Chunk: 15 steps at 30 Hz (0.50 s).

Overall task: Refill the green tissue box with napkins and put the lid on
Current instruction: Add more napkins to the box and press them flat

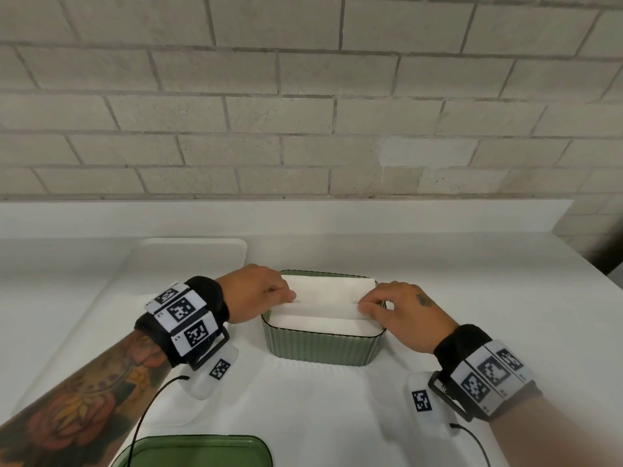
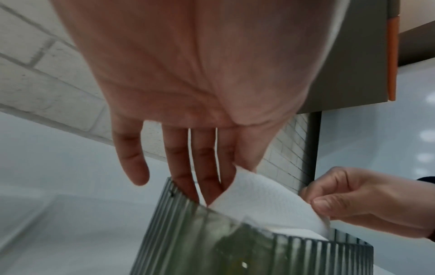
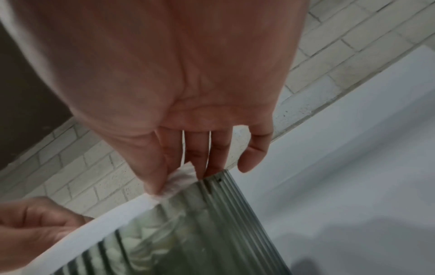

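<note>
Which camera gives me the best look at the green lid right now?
The head view only: the green lid lies flat on the counter at the bottom edge, partly cut off, nearer the person than the tissue box. Neither wrist view shows it.

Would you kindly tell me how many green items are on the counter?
2. The green tissue box stands mid-counter, filled with napkins that both hands pinch. The green lid lies nearer the person, to the left, cut off by the bottom edge.
</note>
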Motion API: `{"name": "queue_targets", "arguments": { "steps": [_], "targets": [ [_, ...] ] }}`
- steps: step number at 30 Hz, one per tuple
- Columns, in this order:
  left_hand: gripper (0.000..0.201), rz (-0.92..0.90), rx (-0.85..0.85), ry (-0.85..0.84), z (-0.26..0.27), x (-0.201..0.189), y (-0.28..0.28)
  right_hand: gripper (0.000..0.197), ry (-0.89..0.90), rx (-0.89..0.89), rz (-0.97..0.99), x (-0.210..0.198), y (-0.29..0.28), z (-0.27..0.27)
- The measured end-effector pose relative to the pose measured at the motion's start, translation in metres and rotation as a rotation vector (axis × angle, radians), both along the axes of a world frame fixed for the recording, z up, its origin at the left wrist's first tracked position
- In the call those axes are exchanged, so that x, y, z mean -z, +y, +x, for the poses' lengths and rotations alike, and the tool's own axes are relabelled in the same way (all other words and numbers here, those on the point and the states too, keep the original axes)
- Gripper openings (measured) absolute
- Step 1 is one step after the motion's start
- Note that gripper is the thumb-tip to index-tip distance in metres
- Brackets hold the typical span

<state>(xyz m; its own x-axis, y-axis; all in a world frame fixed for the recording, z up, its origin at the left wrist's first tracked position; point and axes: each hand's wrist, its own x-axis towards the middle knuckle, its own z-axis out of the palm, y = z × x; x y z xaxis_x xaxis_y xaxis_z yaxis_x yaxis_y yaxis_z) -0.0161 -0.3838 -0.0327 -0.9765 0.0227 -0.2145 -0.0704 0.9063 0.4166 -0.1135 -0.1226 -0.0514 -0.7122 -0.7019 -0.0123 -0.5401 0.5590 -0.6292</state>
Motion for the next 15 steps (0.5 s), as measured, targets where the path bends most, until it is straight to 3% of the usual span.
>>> {"name": "queue_targets", "arguments": {
  "steps": [2, 6, 10, 15],
  "targets": [
    [0.033, 0.04, -0.029, 0.04, 0.002, 0.0, 0.0, 0.018, -0.009, 0.02, 0.005, -0.002, -0.003, 0.001],
    [0.048, 0.138, -0.102, 0.043, 0.003, 0.002, 0.002, 0.018, 0.012, 0.033, 0.028, -0.001, -0.01, 0.0],
    [0.021, 0.084, -0.112, 0.105, 0.001, 0.003, 0.003, 0.013, 0.026, 0.058, 0.039, 0.002, -0.014, -0.001],
    [0.025, 0.1, -0.173, 0.144, -0.004, 0.006, 0.009, 0.01, 0.024, 0.115, 0.032, 0.001, -0.015, 0.0]
  ]
}}
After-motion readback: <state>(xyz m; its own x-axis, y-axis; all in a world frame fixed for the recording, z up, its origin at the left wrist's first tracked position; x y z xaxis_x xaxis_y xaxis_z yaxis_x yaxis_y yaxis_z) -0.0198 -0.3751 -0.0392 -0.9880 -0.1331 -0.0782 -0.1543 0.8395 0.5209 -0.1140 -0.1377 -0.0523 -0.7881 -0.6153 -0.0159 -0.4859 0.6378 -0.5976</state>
